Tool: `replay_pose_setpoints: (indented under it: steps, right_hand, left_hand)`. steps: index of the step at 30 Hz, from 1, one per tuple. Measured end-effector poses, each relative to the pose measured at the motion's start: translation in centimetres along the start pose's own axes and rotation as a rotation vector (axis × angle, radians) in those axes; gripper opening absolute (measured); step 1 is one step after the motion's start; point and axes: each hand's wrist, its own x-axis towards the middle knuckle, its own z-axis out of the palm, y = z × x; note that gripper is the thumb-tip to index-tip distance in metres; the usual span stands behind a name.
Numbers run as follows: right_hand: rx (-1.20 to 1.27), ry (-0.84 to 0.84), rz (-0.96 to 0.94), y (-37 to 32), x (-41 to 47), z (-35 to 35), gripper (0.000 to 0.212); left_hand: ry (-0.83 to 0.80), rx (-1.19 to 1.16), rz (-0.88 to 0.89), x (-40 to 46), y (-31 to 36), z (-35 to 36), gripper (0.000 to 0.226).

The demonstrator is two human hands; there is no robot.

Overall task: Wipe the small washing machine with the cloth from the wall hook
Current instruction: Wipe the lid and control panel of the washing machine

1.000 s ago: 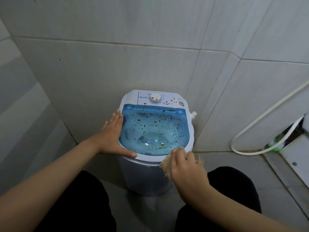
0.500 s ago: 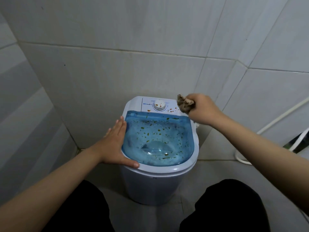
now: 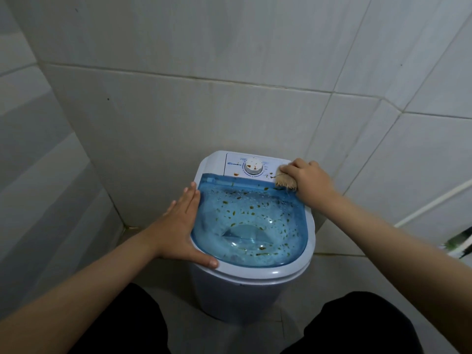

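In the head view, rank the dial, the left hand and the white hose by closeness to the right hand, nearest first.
From the right hand, which holds the cloth at the panel's right end:
1. Dial, just left on the control panel.
2. Left hand, flat on the machine's left rim.
3. White hose, against the right wall.

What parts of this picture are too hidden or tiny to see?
- Head view: most of the tan cloth, covered by the right hand.
- Printing around the white dial, too small.
- Green thing, cut by the right edge.
- The blue-lidded white washing machine base, behind dark trousers.
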Motion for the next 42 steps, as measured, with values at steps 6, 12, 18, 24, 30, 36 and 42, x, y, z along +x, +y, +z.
replay_pose_setpoints:
  steps: [6, 12, 18, 24, 30, 36, 42]
  right_hand:
    - [0.026, -0.056, -0.035, -0.3, -2.4, -0.5, 0.056]
    - [0.253, -0.216, -0.004, 0.1, -2.4, -3.6, 0.036]
    - [0.599, -0.154, 0.206, 1.0, 0.5, -7.7, 0.024]
    - [0.305, -0.026, 0.035, -1.7, 4.8, -4.9, 0.03]
    - [0.002, -0.018, -0.026, -3.3, 5.3, -0.6, 0.047]
    - [-0.035, -0.007, -0.063, -3.1, 2.5, 0.0, 0.059]
    - [-0.001, -0.12, -0.194, -3.0, -0.1, -0.8, 0.057]
  left_hand:
    - [-0.011, -0.004, -0.01, -0.1, 0.2, -0.2, 0.16]
    - [-0.019, -0.007, -0.022, -0.4, 0.5, -0.4, 0.159]
    - [-0.018, -0.012, -0.01, -0.4, 0.5, -0.4, 0.158]
    - [-0.016, -0.027, -0.012, -0.3, 0.4, -0.3, 0.158]
    - [0.012, -0.03, -0.007, -0.2, 0.0, -0.3, 0.157]
    - [0.009, -0.021, 0.002, -0.1, -0.1, 0.1, 0.158]
    - [-0.011, -0.027, -0.007, -0.2, 0.1, -0.1, 0.16]
